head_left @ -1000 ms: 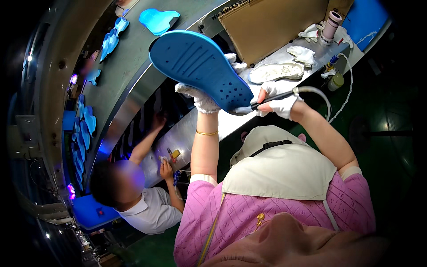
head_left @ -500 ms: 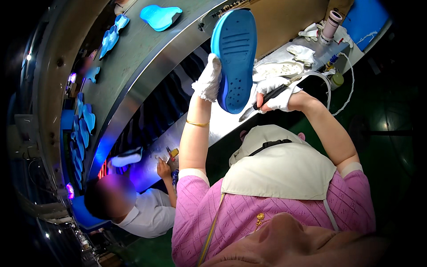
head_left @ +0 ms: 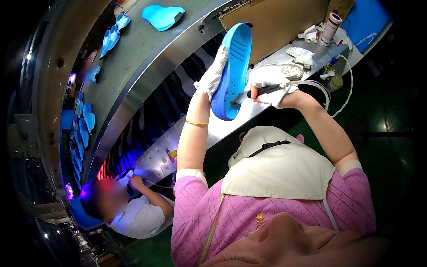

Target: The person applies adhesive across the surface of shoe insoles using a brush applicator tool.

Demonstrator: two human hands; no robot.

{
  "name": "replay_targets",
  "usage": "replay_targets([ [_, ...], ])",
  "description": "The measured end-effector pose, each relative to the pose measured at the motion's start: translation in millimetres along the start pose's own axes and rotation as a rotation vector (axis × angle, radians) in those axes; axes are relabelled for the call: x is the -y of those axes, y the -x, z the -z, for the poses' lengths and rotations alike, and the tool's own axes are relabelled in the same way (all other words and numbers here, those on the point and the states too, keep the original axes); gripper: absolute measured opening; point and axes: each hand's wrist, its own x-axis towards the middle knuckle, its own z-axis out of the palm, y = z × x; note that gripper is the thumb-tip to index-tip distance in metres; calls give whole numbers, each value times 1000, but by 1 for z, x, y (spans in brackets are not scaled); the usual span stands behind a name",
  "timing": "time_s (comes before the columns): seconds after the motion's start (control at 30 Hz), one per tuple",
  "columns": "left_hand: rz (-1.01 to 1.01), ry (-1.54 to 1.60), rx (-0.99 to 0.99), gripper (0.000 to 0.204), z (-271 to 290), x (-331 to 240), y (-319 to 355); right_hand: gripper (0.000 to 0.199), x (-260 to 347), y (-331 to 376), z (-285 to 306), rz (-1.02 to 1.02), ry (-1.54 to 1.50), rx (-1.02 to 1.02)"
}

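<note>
A blue clog (head_left: 232, 73) is gripped upright by the gloved left hand (head_left: 213, 73) while a black-handled tool (head_left: 260, 91), clenched in the right hand (head_left: 269, 84), is pressed against its side, so trimming appears unfinished.

A: Shoe (head_left: 233, 71)?
B: Bright blue, ribbed sole, dotted with small holes.
A: Gloves?
B: White, on left hand (head_left: 213, 73) and right hand (head_left: 269, 84); the tool (head_left: 260, 91) handle is black.
A: Clothing?
B: Pink knit top (head_left: 267, 209), cream apron (head_left: 278, 171), gold bangle (head_left: 196, 123).
A: Surroundings?
B: Grey-green conveyor belt (head_left: 133, 49) with light blue soles (head_left: 162, 15); silver bench (head_left: 275, 60); brown cardboard (head_left: 284, 22).
</note>
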Motion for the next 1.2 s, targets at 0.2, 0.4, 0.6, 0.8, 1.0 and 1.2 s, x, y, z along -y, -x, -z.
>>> replay_targets([
  [0.2, 35, -109, -96, 73, 0, 1, 0, 10, 2, -2, 10, -122, -154, 25],
  [0.4, 24, -104, -78, 72, -6, -7, 11, 10, 1, 2, 21, -88, 186, 70],
  [0.6, -534, 527, 148, 90, 5, -18, 42, 12, 10, 13, 38, -70, -220, -172],
  [0.8, -45, 615, 24, 79, 36, 35, 30, 17, 6, 23, 21, 26, -441, -308],
  [1.0, -187, 762, 179, 63, 6, 98, 27, 15, -8, 7, 10, 53, -400, -493],
  [1.2, -141, 637, 56, 71, -37, 94, 29, 17, -1, -6, -6, 206, 143, -611],
])
